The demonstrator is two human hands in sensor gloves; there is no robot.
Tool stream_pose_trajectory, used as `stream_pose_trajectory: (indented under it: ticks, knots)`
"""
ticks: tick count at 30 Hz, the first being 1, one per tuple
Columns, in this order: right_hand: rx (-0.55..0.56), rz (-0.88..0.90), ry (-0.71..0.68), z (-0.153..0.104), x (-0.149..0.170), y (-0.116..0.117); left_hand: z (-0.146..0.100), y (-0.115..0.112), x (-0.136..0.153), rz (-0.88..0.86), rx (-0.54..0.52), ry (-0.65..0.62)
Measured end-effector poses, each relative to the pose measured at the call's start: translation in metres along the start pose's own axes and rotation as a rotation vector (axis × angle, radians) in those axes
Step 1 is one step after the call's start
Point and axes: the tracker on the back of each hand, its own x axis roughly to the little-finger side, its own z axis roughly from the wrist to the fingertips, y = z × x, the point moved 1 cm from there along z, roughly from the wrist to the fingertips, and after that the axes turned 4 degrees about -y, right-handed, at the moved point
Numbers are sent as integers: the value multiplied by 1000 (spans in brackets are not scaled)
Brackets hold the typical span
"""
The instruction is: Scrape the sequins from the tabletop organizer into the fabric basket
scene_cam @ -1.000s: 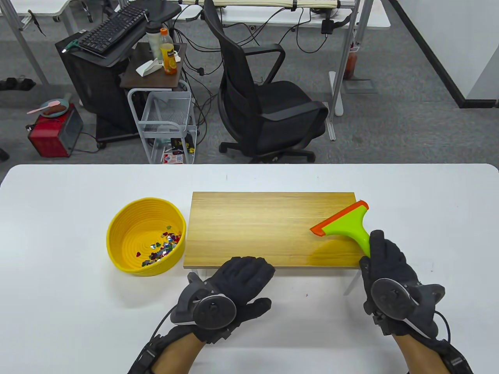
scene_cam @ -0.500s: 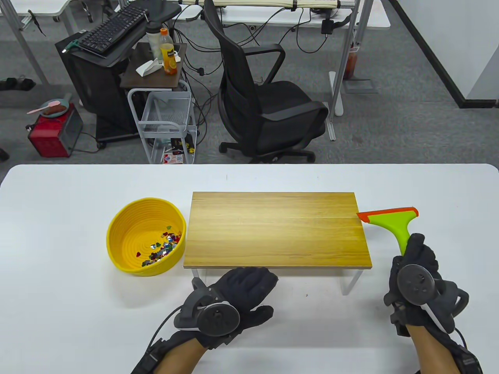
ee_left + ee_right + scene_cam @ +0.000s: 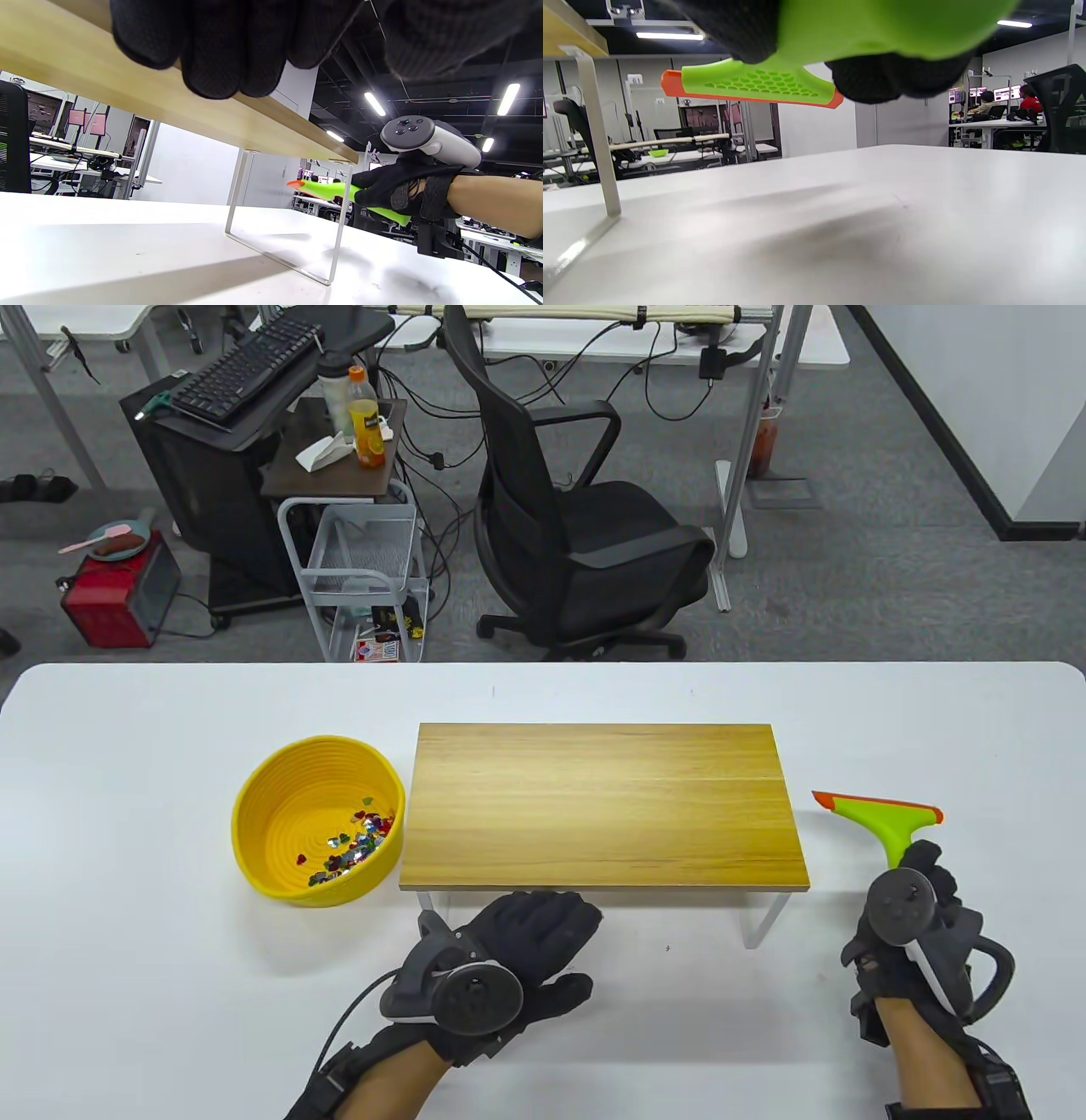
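Sequins [image 3: 356, 844], small, shiny and many-coloured, lie inside the round yellow fabric basket [image 3: 263, 831], just left of the rectangular wooden tabletop organizer [image 3: 602, 806] on the white bench [image 3: 127, 984]. Right of the organizer, the right hand [image 3: 912, 925] holds the lime-green scraper with an orange blade [image 3: 882, 819]; the left hand [image 3: 509, 950] rests loose-fingered at the organizer's near edge. Letting go carelessly could make the scraper clatter down. Only the right wrist view shows the blade clear of the bench.

Bare wooden organizer [image 3: 604, 804], yellow basket [image 3: 263, 848] beside it — sequins [image 3: 356, 845] inside
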Motion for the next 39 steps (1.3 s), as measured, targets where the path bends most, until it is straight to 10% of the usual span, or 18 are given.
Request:
stream_pose_trajectory:
  ticks: [14, 27, 39]
  knots:
    - [-111, -9, 56, 3, 6, 53, 0, -1, 0, 11, 20, 6]
    - [-137, -9, 63, 0, 6, 55, 1, -5, 1, 9, 43, 15]
    - [193, 113, -71, -24, -10, -40, 0, 0, 3, 7, 23, 27]
